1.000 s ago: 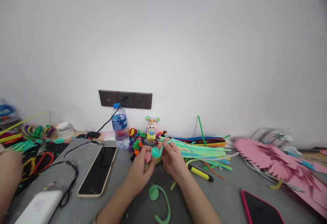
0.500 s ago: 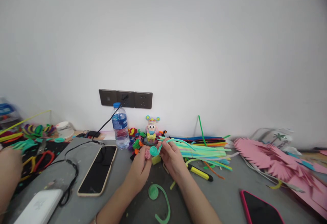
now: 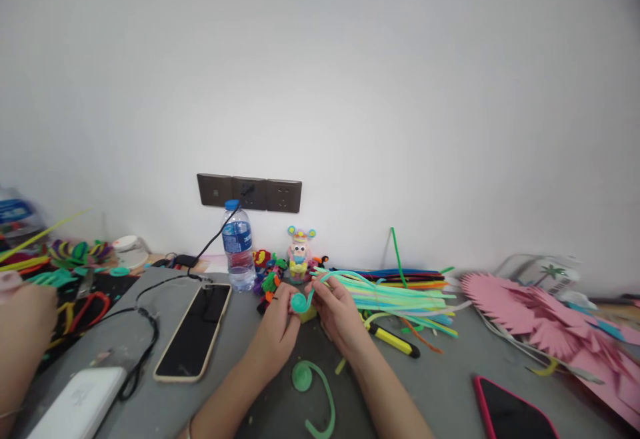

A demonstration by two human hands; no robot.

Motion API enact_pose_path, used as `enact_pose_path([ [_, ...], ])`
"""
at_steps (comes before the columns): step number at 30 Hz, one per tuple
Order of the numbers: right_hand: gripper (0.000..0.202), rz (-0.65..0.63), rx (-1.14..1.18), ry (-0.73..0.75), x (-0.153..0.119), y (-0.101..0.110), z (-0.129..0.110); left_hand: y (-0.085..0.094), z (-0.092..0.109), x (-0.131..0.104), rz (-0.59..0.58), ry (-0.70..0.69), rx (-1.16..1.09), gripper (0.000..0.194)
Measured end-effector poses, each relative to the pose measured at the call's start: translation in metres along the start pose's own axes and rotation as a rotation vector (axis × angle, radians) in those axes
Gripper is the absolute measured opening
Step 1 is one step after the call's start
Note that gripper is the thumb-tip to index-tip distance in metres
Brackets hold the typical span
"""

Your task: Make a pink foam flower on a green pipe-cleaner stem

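Observation:
Between my two hands is a green pipe cleaner [image 3: 301, 303] with one end wound into a flat spiral. My left hand [image 3: 278, 315] pinches the spiral end at its left side. My right hand [image 3: 340, 310] has its fingertips closed on the straight part, whose tail runs off to the right above the hand. On the grey table below lies a second green pipe cleaner [image 3: 303, 376], coiled at one end with a curved tail. Behind my hands stands a small figure [image 3: 299, 255] with round eyes and two disc-tipped antennae.
Bundled pipe cleaners [image 3: 400, 299] lie to the right, beside a yellow utility knife [image 3: 395, 340]. A water bottle [image 3: 238, 245] and a phone [image 3: 195, 332] are left; a pink-cased phone [image 3: 513, 409] and pink folded paper [image 3: 530, 312] are right. Another person's hand [image 3: 27, 325] works at far left.
The spiral has turned to face me more squarely, and less of the tail shows past my right hand. A pink thing at my left fingers is no longer visible. The view shifted slightly.

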State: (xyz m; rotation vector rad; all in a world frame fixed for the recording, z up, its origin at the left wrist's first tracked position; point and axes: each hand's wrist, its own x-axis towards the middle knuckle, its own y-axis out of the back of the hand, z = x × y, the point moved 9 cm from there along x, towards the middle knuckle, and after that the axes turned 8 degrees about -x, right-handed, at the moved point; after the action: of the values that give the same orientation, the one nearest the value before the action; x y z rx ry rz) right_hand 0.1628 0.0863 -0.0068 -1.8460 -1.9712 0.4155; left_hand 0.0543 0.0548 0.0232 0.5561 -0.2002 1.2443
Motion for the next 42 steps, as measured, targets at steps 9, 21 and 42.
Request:
enact_pose_path([
  [9, 0.029, 0.043, -0.008, -0.024, 0.001, 0.005, 0.002, -0.002, -0.003, -0.001, -0.017, 0.046, -0.057, 0.014],
  [21, 0.027, 0.112, 0.067, -0.034, 0.000, 0.009, 0.000, -0.003, -0.010, -0.003, -0.013, 0.131, -0.089, 0.016],
  [42, 0.028, 0.218, 0.303, -0.017, 0.004, 0.028, -0.003, -0.023, -0.035, -0.005, 0.075, 0.606, -1.156, 0.034],
])
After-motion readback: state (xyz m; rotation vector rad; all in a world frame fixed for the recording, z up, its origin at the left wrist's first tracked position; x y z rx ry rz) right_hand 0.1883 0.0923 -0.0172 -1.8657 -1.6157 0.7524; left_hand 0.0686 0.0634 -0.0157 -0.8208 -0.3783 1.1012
